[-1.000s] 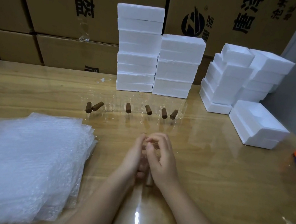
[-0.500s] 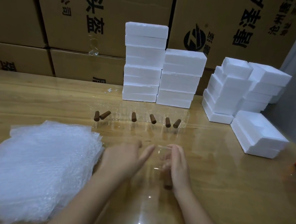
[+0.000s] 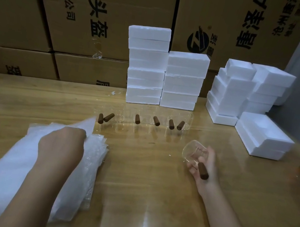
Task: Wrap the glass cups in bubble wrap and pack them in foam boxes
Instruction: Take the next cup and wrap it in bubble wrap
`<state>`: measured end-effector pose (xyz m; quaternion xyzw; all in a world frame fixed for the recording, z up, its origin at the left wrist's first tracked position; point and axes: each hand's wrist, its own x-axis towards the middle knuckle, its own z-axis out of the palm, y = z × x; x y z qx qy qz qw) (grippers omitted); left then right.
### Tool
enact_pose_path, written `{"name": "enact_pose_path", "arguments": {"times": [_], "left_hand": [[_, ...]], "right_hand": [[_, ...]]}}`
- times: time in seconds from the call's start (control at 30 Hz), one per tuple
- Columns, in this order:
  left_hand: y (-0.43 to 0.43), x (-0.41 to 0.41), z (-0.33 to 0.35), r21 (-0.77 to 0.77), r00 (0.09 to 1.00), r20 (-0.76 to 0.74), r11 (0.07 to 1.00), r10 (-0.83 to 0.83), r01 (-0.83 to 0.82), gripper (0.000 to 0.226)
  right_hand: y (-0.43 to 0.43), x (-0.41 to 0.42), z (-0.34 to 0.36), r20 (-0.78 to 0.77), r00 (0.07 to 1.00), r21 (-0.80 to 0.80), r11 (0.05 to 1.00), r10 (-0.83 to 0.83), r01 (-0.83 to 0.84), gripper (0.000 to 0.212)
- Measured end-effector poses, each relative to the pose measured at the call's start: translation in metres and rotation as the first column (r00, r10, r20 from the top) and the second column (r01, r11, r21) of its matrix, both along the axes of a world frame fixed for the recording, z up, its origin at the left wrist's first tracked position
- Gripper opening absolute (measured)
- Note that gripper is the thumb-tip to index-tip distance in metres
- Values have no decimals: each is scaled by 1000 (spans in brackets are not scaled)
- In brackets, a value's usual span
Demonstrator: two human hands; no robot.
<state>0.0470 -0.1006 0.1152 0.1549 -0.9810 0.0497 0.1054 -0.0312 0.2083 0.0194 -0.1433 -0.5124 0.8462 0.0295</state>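
- A stack of bubble wrap lies at the near left corner of the surface.
- The left hand rests on the stack, fingers clamped on the top sheet, whose corner is raised.
- A row of glass cups with brown handles stands mid-surface, nearer the far edge.
- The right hand, right of centre, has its fingers curled round a tilted glass cup.
- Foam boxes are stacked along the far edge toward the far right corner.
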Motion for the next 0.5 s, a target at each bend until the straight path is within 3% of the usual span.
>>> {"name": "enact_pose_path", "arguments": {"times": [0.03,0.1,0.17,0.2,0.27,0.4,0.5], "left_hand": [[7,2,6,-23,996,-76,998,-54,53,37],[24,4,15,-68,910,-239,941,-337,331,37],[44,2,17,-103,682,-313,738,-661,667,36],[54,1,13,-105,571,-300,621,-764,777,36],[75,-3,-4,-66,497,-166,512,-852,856,36],[87,-17,-48,-3,570,227,585,-790,811,39],[86,-20,-51,191,613,312,680,-726,708,30]], "right_hand": [[2,0,0,3,1000,-25,1000,-6,6,36],[6,0,0,-6,1000,-73,997,0,0,37],[11,-1,2,-13,1000,-103,995,0,-1,37],[13,-1,3,-11,1000,-116,993,-3,2,37],[15,-2,6,-19,1000,-148,989,4,-7,38],[17,-2,8,-55,997,-181,982,44,-54,42],[17,-3,8,-62,995,-167,982,75,-85,43]]}}
